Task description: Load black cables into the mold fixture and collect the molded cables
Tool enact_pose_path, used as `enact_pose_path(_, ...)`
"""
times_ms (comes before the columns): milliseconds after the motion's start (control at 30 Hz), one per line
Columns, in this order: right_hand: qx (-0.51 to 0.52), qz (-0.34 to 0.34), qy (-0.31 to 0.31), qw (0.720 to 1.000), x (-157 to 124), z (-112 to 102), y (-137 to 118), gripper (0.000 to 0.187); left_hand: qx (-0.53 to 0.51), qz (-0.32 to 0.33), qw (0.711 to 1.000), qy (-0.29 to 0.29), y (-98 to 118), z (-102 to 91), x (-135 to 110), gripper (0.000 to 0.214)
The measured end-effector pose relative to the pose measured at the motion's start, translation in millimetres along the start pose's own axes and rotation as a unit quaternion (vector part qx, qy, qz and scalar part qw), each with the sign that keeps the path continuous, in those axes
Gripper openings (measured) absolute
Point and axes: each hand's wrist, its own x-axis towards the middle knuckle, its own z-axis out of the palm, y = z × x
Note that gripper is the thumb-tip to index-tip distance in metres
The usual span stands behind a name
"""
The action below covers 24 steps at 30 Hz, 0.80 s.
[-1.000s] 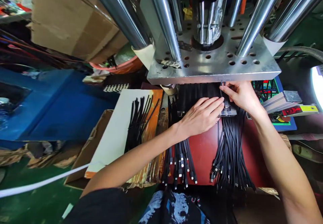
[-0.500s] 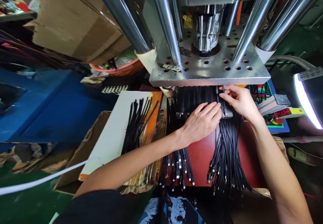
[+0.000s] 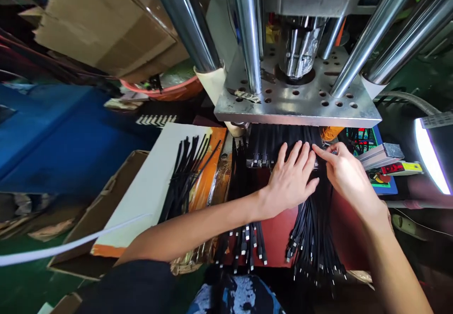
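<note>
My left hand lies flat, fingers stretched out, on a row of black cables set in a metal fixture under the press plate. My right hand sits just to its right, its fingers pinched on the black cables beside the left fingertips; what they grip is partly hidden. A bundle of black cables with small connectors hangs toward me over the red work surface. A second bundle of cable ends hangs to its left.
Steel columns rise from the press plate. A white board with loose black cable ties lies at left over cardboard boxes. A control panel and a bright lamp sit at right. A blue surface is far left.
My right hand has drawn back from under the plate toward me and lower. My left hand slid forward onto the cables with fingers spread. The view has tilted slightly.
</note>
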Motion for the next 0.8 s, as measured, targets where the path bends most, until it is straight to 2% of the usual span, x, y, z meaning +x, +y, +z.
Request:
enact_pose_path(133,-0.087,0.039,-0.027,0.995,34.3,4.6,-4.6,0.064,-0.042,-0.045,0.998,-0.004,-20.0,-6.0,36.3,0.064)
enact_pose_path(300,-0.07,0.028,-0.029,0.997,81.7,8.8,-1.1,0.052,-0.043,-0.048,0.998,0.009,-40.5,-6.4,68.4,0.049)
enact_pose_path(500,-0.033,0.029,0.005,0.999,122.1,20.0,14.5,0.057,-0.046,-0.005,0.999,0.013,-71.5,5.9,100.9,0.034)
enact_pose_path(600,-0.018,0.031,0.011,0.999,131.8,19.3,16.8,0.061,-0.051,0.015,0.999,0.014,-83.6,3.5,113.7,0.029)
enact_pose_path(667,-0.013,0.029,0.01,0.999,119.8,15.2,14.4,0.065,-0.055,0.019,0.998,0.022,-83.5,-6.5,101.6,0.029)
enact_pose_path(700,-0.012,0.028,0.011,0.999,107.0,12.8,12.4,0.066,-0.062,0.03,0.997,0.03,-81.0,-14.2,86.2,0.031)
enact_pose_path(733,-0.01,0.026,0.015,1.0,90.0,10.8,10.2,0.068,-0.073,0.04,0.996,0.036,-77.2,-23.5,64.3,0.034)
enact_pose_path(800,-0.001,0.019,0.033,0.999,48.4,8.4,6.7,0.071,-0.133,0.083,0.987,0.045,-67.3,-44.9,4.0,0.041)
